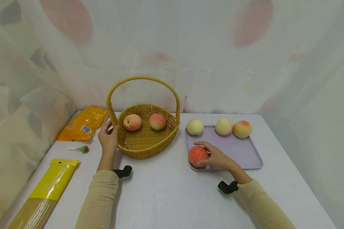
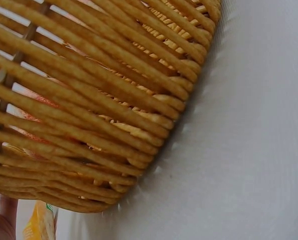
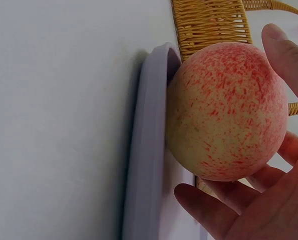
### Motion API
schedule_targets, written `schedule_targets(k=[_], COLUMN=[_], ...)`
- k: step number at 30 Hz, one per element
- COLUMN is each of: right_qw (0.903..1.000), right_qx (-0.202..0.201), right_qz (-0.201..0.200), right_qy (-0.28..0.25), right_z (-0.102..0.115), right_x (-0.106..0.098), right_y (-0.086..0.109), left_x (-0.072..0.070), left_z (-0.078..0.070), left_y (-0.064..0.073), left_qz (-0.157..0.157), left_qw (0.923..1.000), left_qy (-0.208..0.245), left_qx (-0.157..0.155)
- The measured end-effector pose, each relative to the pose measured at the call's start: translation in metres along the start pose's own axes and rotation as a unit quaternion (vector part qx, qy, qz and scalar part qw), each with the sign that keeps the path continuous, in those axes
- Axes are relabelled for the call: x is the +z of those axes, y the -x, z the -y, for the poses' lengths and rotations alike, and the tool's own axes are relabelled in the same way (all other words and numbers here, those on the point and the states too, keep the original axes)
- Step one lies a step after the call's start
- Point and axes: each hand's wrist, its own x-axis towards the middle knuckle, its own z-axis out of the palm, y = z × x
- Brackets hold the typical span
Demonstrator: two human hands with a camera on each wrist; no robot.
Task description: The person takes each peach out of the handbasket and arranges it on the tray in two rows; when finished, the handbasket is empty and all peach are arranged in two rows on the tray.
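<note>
My left hand (image 1: 108,140) holds the left side of a woven basket (image 1: 143,152), by the foot of its tall handle. In the left wrist view the basket wall (image 2: 98,100) fills much of the picture, with a few fingers (image 2: 7,210) at its lower left. Two peaches, one on the left (image 1: 132,122) and one on the right (image 1: 157,121), lie inside the basket. My right hand (image 1: 218,157) has thumb and fingers around a red-speckled peach (image 3: 226,112) at the front left corner of a lilac tray (image 1: 235,151).
Three paler peaches sit along the tray's back edge: left (image 1: 195,127), middle (image 1: 224,127) and right (image 1: 242,129). On the left of the table lie an orange packet (image 1: 84,124), a lollipop (image 1: 83,149) and a yellow noodle pack (image 1: 53,183). A curtain hangs behind.
</note>
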Motion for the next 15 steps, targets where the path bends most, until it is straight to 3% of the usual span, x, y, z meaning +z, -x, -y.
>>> schedule_targets(k=[8,15], right_qw=[0.9999,0.9998], right_qx=[0.003,-0.019], right_qz=[0.0,0.001], right_qy=[-0.012,-0.01], right_z=[0.009,0.008], right_x=[-0.007,-0.008], right_y=[-0.005,-0.009], left_x=[0.001,0.0], left_z=[-0.002,0.0], left_y=[0.0,0.001], left_qz=[0.001,0.0], left_qw=[1.0,1.0], left_qy=[0.0,0.003], left_qx=[0.003,0.004])
